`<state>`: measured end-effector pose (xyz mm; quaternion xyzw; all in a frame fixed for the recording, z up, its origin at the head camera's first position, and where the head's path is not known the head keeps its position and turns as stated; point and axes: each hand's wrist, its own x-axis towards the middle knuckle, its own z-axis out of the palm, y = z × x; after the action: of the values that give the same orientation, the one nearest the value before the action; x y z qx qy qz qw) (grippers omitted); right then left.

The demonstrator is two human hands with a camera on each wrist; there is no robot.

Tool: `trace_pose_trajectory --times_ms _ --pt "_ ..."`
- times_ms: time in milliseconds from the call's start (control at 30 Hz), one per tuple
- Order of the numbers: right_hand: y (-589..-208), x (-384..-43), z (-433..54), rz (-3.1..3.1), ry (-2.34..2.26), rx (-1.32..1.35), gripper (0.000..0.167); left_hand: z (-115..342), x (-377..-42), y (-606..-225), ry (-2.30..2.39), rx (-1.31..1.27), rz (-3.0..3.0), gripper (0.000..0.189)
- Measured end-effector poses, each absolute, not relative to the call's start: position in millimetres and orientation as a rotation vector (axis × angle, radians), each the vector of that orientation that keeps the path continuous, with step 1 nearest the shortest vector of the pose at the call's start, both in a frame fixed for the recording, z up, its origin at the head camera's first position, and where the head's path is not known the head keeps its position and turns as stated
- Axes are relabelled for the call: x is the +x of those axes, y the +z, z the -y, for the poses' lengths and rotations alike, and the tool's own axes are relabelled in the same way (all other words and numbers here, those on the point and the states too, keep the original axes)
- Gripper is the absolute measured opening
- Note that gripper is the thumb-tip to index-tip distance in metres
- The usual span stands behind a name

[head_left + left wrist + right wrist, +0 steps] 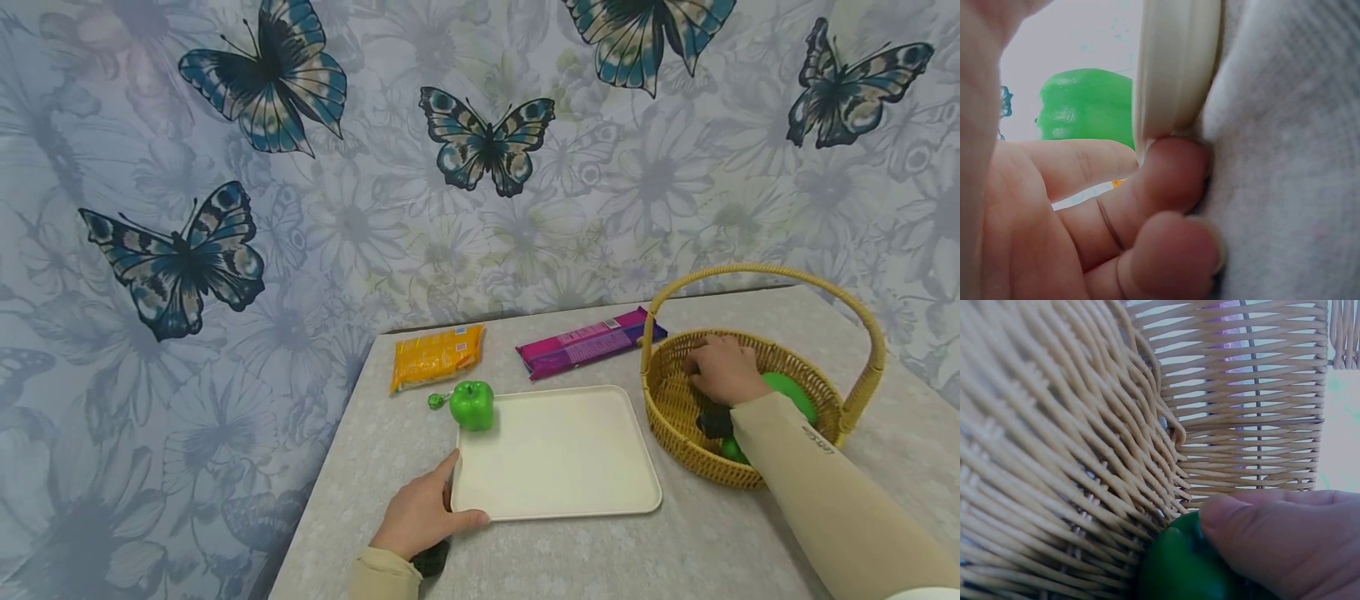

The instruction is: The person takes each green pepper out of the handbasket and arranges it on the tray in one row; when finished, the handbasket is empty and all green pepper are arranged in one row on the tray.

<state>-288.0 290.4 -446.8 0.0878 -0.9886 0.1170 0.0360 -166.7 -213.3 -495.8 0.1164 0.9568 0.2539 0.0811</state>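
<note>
A cream tray point(558, 454) lies on the table. My left hand point(423, 508) spans its near left corner, thumb along the front edge and index finger along the left side. In the left wrist view, fingertips point(1175, 175) touch the tray's rim point(1175, 69). A green bell pepper point(472, 406) sits at the tray's far left corner. My right hand point(723, 371) reaches down into a wicker basket point(675, 437), fingers curled. The right wrist view shows its thumb point(1235, 515) on a rounded, glossy green thing point(1172, 569), its other fingers hidden. Another green thing point(791, 393) lies beside that hand.
Behind the tray lie an orange packet point(437, 357) and a long purple packet point(588, 342). A small green floret-like piece point(436, 401) is beside the pepper. The basket's tall handle point(765, 268) arches over the right arm. A butterfly-patterned wall covering point(360, 233) stands behind the table.
</note>
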Motion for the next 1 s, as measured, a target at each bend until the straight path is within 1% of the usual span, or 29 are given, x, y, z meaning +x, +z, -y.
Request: trace_pose_trajectory --times_ms 133,367,533,733,833,1000 --pt "-449 -287 -289 3.024 0.348 0.285 0.006 213 -166 -496 0.754 0.346 -2.861 0.123" --pt "-449 -286 -289 2.980 0.500 0.283 0.008 213 -165 -496 0.747 0.343 -2.864 0.124" --pt "-448 -288 -290 2.951 0.689 0.252 0.017 213 -165 -495 0.751 0.347 -2.866 0.123" --pt "-447 -289 -290 2.906 0.981 0.293 0.028 213 -166 -495 0.768 0.345 -2.866 0.121" --pt "-444 -287 -288 2.905 1.030 0.283 0.032 213 -167 -494 0.779 0.347 -2.864 0.120" --pt "-439 -283 -286 2.921 1.027 0.251 0.033 212 -167 -494 0.780 0.337 -2.858 0.121"
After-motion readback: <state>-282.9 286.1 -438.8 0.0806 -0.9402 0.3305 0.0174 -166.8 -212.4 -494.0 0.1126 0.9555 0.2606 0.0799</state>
